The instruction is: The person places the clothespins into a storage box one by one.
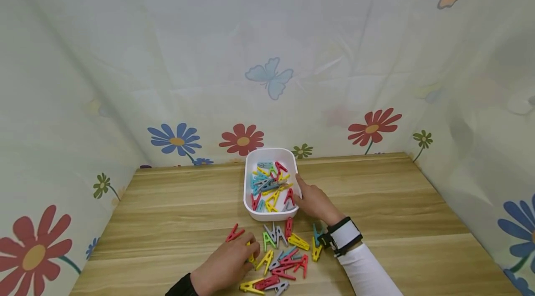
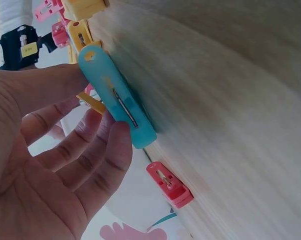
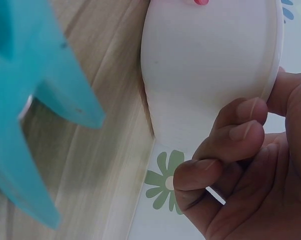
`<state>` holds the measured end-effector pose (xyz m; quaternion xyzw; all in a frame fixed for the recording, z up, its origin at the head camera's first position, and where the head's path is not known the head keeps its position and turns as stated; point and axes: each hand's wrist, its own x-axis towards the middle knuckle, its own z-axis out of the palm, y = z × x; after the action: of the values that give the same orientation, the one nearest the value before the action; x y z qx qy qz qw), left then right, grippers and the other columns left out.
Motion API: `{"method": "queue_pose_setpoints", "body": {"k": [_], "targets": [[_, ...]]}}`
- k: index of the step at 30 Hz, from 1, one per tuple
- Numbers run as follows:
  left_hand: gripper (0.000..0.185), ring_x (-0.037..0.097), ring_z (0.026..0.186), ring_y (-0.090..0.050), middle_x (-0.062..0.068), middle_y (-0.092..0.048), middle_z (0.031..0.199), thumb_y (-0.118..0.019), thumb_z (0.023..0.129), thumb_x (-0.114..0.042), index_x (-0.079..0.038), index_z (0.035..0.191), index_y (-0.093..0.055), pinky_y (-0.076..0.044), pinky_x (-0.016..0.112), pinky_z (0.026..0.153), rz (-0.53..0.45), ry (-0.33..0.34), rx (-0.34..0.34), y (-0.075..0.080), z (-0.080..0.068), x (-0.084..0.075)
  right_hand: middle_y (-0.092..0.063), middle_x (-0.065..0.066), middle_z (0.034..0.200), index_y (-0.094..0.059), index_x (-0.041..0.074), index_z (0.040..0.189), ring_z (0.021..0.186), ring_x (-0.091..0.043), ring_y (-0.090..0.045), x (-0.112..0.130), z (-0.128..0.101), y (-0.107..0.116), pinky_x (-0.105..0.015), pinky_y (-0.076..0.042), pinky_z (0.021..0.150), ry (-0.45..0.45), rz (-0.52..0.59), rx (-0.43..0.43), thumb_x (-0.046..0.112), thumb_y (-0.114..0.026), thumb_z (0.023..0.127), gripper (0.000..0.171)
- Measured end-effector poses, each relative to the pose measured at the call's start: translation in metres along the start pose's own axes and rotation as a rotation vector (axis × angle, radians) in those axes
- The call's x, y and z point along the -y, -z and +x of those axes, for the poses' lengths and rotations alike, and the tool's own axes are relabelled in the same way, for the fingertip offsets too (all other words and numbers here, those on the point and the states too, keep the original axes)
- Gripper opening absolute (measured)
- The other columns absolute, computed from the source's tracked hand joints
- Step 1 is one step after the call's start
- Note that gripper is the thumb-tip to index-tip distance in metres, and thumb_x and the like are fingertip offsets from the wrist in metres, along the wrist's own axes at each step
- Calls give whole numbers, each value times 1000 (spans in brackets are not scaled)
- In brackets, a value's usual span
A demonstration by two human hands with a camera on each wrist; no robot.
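A white plastic basket [image 1: 247, 194] holds several mixed-colour clothespins. My right hand [image 1: 314, 200] grips its right side; in the right wrist view, curled fingers [image 3: 245, 120] rest against the outer wall [image 3: 205, 65]. My left hand [image 1: 227, 263] is low over the loose clothespins and pinches a yellow clothespin [image 1: 251, 255], partly hidden by the fingers. In the left wrist view a blue clothespin [image 2: 118, 97] lies right beside the fingertips, in front of the thumb tip. A red clothespin [image 1: 234, 233] lies just beyond the left hand.
Several loose red, yellow, grey and green clothespins [image 1: 288, 259] lie in front of the basket. Near the right wrist lies a blue clothespin [image 1: 316, 234], large in the right wrist view. A flowered curtain [image 1: 200, 77] encloses the wooden table [image 1: 175, 203] at the back and sides.
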<state>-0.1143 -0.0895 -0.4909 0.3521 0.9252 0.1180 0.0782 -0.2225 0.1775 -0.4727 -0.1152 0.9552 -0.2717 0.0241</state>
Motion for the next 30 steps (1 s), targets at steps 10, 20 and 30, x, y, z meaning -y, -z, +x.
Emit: {"method": "queue_pose_setpoints", "body": {"k": [10, 20, 30], "targets": [[13, 1, 87, -50, -12, -54, 99, -74, 87, -23, -26, 93, -63, -48, 24, 76, 7, -25, -54, 0, 1, 1, -60, -11, 83, -30, 1, 153, 59, -18, -49, 0, -1, 1, -30, -35, 51, -9, 14, 9, 23, -59, 96, 67], [13, -1, 84, -50, -13, -56, 97, -70, 89, -15, -25, 96, -64, -48, 22, 75, -87, -10, -75, 5, 3, 2, -58, -11, 80, -31, 1, 153, 60, -18, -50, 0, -1, 1, -30, -36, 52, 0, 6, -2, 23, -59, 96, 67], [8, 1, 74, -48, -9, -58, 93, -67, 92, -12, -19, 93, -64, -44, 18, 65, -159, 19, -135, 25, 7, -2, -54, -8, 75, -30, 2, 153, 57, -17, -48, 1, -1, 3, -29, -35, 51, -16, 17, 17, 23, -59, 96, 67]]}}
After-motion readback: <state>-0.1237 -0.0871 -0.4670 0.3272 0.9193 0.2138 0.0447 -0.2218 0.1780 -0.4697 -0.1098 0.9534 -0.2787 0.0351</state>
